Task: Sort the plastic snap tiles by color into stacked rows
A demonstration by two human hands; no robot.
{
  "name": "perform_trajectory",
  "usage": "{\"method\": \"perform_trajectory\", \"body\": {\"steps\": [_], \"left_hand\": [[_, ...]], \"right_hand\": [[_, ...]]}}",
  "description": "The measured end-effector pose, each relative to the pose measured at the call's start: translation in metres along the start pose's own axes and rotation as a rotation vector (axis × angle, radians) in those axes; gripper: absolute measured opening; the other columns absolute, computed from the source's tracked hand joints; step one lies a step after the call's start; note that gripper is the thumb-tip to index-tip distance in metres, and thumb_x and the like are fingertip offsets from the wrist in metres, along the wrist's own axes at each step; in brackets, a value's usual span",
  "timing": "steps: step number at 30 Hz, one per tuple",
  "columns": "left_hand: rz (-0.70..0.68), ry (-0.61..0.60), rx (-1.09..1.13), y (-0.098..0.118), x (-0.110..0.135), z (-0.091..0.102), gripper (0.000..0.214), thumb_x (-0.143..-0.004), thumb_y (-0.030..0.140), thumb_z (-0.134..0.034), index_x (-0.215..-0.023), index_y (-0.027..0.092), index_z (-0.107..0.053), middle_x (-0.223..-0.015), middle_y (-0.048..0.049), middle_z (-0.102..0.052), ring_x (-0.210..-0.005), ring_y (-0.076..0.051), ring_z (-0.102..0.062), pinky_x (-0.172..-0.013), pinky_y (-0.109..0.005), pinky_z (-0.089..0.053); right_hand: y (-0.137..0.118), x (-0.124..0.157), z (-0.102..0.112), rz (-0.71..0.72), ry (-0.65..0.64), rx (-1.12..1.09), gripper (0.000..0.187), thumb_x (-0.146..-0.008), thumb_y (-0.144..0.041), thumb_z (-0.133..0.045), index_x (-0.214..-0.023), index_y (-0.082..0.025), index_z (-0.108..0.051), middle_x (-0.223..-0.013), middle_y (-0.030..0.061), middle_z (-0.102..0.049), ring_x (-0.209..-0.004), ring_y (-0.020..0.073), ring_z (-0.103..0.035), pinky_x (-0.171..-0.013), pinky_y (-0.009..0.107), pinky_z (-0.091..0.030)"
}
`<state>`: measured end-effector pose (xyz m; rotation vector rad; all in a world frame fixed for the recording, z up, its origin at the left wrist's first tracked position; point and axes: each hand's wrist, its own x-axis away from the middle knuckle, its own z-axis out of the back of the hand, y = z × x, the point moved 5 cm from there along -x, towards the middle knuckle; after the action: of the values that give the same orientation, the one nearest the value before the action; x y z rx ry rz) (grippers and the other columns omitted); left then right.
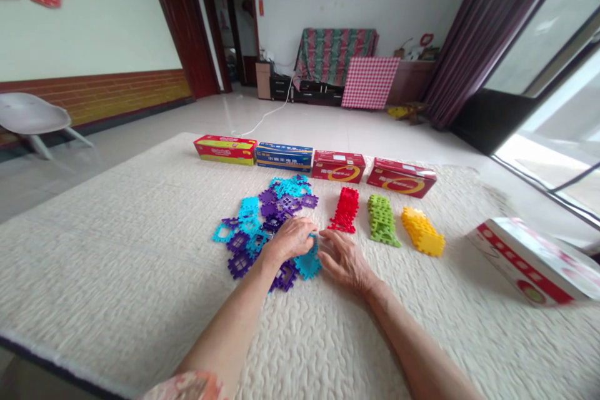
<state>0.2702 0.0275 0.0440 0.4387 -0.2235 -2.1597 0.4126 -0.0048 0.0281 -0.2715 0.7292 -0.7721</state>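
My left hand [293, 240] reaches over a loose heap of plastic interlocking tiles, its fingers curled round the top of a light blue interlocking tile [308, 264]. Beside it my right hand [345, 257] has bent fingers held apart, the fingertips close to the same tile's right edge; I cannot tell if they touch it. Purple interlocking tiles [240, 264] and more light blue tiles [248, 209] lie mixed to the left and behind. Right of the heap stand separate groups of red tiles [345, 207], green tiles [382, 219] and yellow tiles [422, 231].
Along the back stand a red-and-yellow box [225, 150], a blue box [284, 157] and two red boxes [338, 167]. A larger white-and-red box [529, 262] is at the right. Everything rests on a cream quilted cover [140, 250]. A white chair [35, 115] stands at far left.
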Motion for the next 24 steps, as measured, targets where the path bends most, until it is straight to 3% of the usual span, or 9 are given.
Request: {"method": "perform_trajectory", "body": {"steps": [4, 9, 17, 24], "left_hand": [[-0.019, 0.028, -0.041, -0.004, 0.011, -0.003, 0.024, -0.079, 0.011, -0.053, -0.096, 0.018, -0.069, -0.104, -0.0089, -0.067, -0.107, -0.022, -0.060, -0.099, -0.035, -0.047], [-0.001, 0.125, -0.046, -0.014, 0.016, -0.002, 0.020, -0.080, 0.008, -0.052, -0.090, 0.016, -0.069, -0.099, -0.0085, -0.067, -0.103, -0.021, -0.060, -0.099, -0.035, -0.047], [0.154, 0.292, -0.071, -0.034, 0.020, 0.001, 0.024, -0.083, 0.009, -0.052, -0.100, 0.015, -0.069, -0.107, -0.0090, -0.067, -0.107, -0.021, -0.058, -0.101, -0.034, -0.047], [0.237, 0.356, -0.110, -0.049, 0.020, 0.004, 0.024, -0.085, 0.011, -0.052, -0.101, 0.016, -0.069, -0.096, -0.0078, -0.069, -0.098, -0.021, -0.060, -0.094, -0.035, -0.049]], "right_hand": [[-0.010, 0.000, -0.010, 0.040, -0.094, 0.089, 0.045, -0.087, -0.038, -0.058, -0.126, -0.017, -0.052, -0.121, 0.0138, -0.061, -0.113, 0.0274, -0.055, -0.098, 0.045, -0.043], [-0.018, -0.007, -0.021, -0.016, -0.121, 0.147, 0.039, -0.088, -0.032, -0.057, -0.124, -0.018, -0.053, -0.124, 0.0132, -0.060, -0.114, 0.0269, -0.054, -0.098, 0.044, -0.041], [-0.010, -0.033, -0.040, -0.001, -0.027, 0.056, 0.031, -0.086, -0.021, -0.058, -0.117, -0.019, -0.056, -0.119, 0.0120, -0.062, -0.108, 0.0247, -0.057, -0.094, 0.039, -0.044], [0.007, -0.060, -0.057, -0.066, 0.070, -0.025, 0.025, -0.084, -0.015, -0.053, -0.107, -0.019, -0.062, -0.098, 0.0090, -0.068, -0.091, 0.0221, -0.062, -0.083, 0.036, -0.049]]}}
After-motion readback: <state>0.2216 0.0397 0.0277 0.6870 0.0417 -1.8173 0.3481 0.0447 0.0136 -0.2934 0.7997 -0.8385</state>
